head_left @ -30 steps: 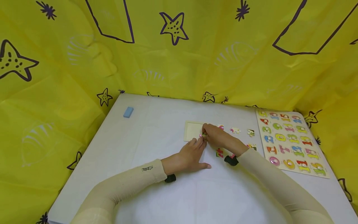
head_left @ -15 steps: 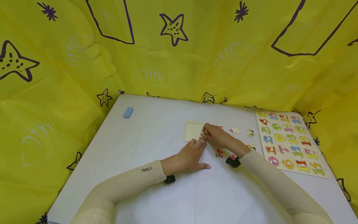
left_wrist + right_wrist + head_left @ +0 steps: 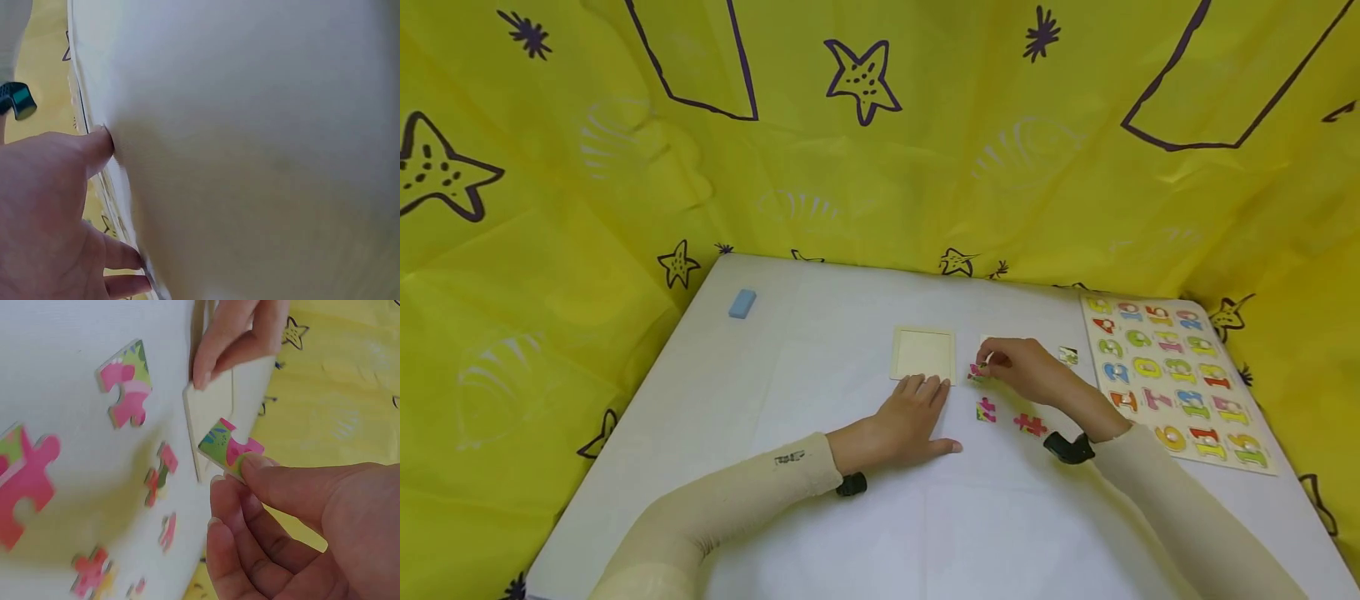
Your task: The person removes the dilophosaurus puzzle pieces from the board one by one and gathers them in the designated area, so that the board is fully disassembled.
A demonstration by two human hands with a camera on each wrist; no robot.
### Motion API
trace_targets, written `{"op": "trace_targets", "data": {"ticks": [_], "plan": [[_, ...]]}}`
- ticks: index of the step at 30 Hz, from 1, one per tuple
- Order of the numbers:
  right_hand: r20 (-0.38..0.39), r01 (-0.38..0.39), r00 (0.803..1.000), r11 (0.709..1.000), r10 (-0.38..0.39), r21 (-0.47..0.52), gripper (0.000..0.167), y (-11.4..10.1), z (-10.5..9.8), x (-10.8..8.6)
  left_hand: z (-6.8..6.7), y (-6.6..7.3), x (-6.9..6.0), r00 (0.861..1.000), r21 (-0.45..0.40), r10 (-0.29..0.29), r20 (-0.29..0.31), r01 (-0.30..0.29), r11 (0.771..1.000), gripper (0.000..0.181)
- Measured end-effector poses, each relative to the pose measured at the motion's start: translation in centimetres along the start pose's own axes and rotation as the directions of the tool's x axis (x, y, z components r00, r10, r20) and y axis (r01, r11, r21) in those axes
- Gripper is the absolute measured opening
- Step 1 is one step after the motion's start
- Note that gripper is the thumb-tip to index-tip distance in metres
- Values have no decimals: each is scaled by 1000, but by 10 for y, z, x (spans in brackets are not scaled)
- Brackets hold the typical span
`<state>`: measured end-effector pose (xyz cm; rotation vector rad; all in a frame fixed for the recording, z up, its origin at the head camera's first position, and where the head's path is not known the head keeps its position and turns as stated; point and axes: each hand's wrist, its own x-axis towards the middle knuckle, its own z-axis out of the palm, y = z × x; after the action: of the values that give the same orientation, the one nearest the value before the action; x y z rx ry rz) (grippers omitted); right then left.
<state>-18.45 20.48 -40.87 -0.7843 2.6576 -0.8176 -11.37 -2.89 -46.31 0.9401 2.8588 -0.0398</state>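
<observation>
My right hand (image 3: 1026, 367) pinches a pink and green jigsaw piece (image 3: 232, 450) between thumb and fingers, to the right of a small square wooden puzzle tray (image 3: 923, 354). The piece is held above the table in the right wrist view. My left hand (image 3: 901, 425) rests flat, fingers straight, its fingertips at the tray's near edge. Two loose jigsaw pieces, one pink and yellow (image 3: 985, 409) and one red-pink (image 3: 1030, 424), lie below the right hand. The left wrist view shows the left hand's thumb and some fingers on the white surface.
Another jigsaw piece (image 3: 1067, 356) lies right of the right hand, which hides part of that area. A number puzzle board (image 3: 1180, 379) fills the table's right side. A blue block (image 3: 742, 303) sits at the far left. Yellow sheeting (image 3: 865, 192) hangs behind the white table.
My right hand has moved right, away from the tray's near right corner, with a jigsaw piece in its fingers. The tray's inside now shows fully. The left hand has stayed almost still.
</observation>
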Motion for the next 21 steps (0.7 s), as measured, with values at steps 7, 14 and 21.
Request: {"op": "trace_targets", "data": {"ticks": [7, 14, 21], "plan": [[3, -69, 998, 997, 69, 25, 11, 15, -25, -43, 0, -1, -1, 1000, 2, 5, -7, -5, 1000, 96], [9, -152, 988, 988, 152, 21, 12, 44, -36, -88, 0, -1, -1, 1000, -9, -3, 17, 3, 1000, 97], [69, -171, 984, 982, 166, 78, 8, 68, -29, -117, 2, -1, 0, 1000, 11, 3, 21, -3, 1000, 97]]}}
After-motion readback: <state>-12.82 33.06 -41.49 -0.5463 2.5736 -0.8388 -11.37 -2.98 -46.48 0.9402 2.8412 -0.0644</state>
